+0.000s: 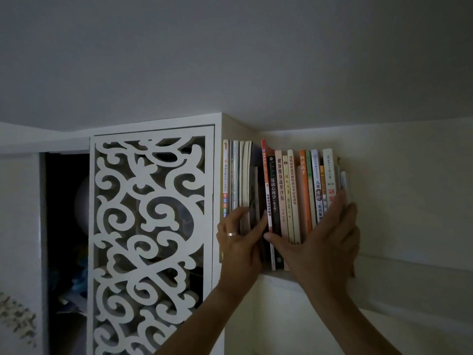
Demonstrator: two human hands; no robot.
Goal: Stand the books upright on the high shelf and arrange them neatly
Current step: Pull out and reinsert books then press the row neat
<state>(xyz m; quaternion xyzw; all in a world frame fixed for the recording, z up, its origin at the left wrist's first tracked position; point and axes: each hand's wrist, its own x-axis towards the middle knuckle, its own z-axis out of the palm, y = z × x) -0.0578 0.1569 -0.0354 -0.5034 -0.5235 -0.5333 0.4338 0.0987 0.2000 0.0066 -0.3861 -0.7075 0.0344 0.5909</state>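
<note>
Books [286, 196]: upright in a row on the high shelf [279, 278], beside the white fretwork cabinet [151, 239].
Left hand [239, 242]: fingers pinching the left bundle's spines.
Right hand [320, 242]: spread flat across right-hand spines, hiding their lower ends.
Cabinet interior: too dark to make out.

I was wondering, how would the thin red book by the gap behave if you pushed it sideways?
The red book looks thin and soft-covered, so it would probably bend rather than slide stiffly. With the dark gap on its left, it may well tip that way. The left hand at the gap could catch it.
</note>
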